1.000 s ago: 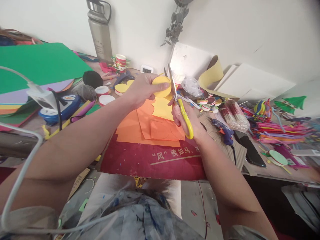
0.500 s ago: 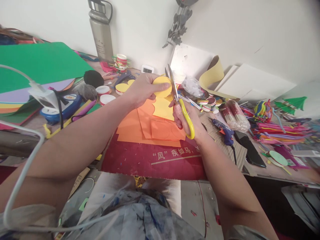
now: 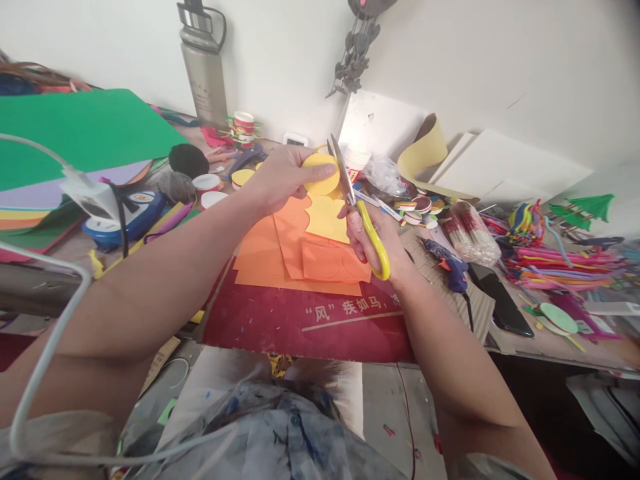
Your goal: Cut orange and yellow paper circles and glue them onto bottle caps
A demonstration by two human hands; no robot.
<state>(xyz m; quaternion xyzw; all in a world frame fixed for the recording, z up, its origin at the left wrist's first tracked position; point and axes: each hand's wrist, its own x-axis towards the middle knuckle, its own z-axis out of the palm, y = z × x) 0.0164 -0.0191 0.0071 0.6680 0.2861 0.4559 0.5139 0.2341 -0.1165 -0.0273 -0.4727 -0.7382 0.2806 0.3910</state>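
Observation:
Between thumb and fingers, my left hand [image 3: 287, 175] pinches a round yellow paper disc [image 3: 320, 179] above the table. My right hand [image 3: 373, 233] is wrapped round the yellow handles of a pair of scissors [image 3: 374, 243]. Their metal blades point up and away, right beside the disc's right edge, slightly parted. Below the hands lies a yellow paper sheet [image 3: 327, 219] with curved cut edges. It rests on several orange paper sheets [image 3: 270, 263], which lie on a dark red board [image 3: 260, 323] with printed characters.
A glue gun [image 3: 447, 263] and a black phone [image 3: 500, 300] lie to the right, near bundled pipe cleaners [image 3: 565, 263]. At the back stand a bottle [image 3: 205, 80] and paper cups [image 3: 357, 159]. Green sheets [image 3: 85, 127] and a white cable [image 3: 47, 360] are on the left.
The scissor blades and the disc have shifted slightly left in the last half second. Both hands keep their grips, and the camera view has moved a little.

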